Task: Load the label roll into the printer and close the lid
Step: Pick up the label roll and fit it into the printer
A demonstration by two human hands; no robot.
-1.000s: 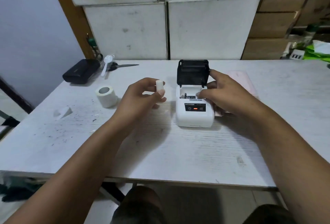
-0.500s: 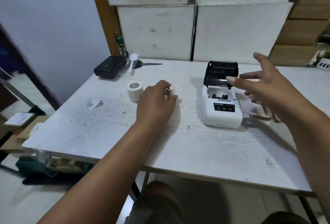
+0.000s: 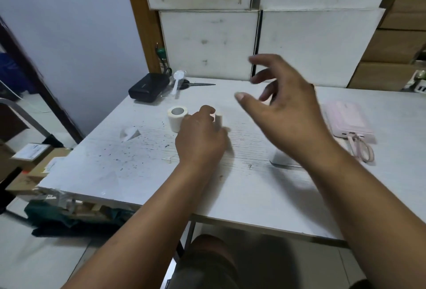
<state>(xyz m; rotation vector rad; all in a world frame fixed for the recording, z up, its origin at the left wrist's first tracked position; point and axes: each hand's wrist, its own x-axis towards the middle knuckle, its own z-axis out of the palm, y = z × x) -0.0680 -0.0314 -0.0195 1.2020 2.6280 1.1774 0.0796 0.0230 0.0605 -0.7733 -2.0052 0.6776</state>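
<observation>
A white label roll (image 3: 176, 118) stands on end on the white table (image 3: 138, 164), left of centre. My left hand (image 3: 200, 141) rests on the table just right of the roll, its fingers closed on a small white tube (image 3: 219, 120). My right hand (image 3: 281, 104) hovers in the air with fingers spread and holds nothing. It covers most of the white printer (image 3: 282, 161); only the printer's lower front corner shows, and its lid is hidden.
At the back left lie a black case (image 3: 147, 88), a clear plastic spoon (image 3: 178, 81) and scissors (image 3: 198, 84). A pink power bank (image 3: 348, 120) with a looped cable lies at the right. A crumpled scrap of paper (image 3: 130, 134) sits left. White boxes are stacked behind the table.
My left hand carried the small white tube leftward and down to the table beside the roll. My right hand left the printer and rose, fingers spread. The view swung left.
</observation>
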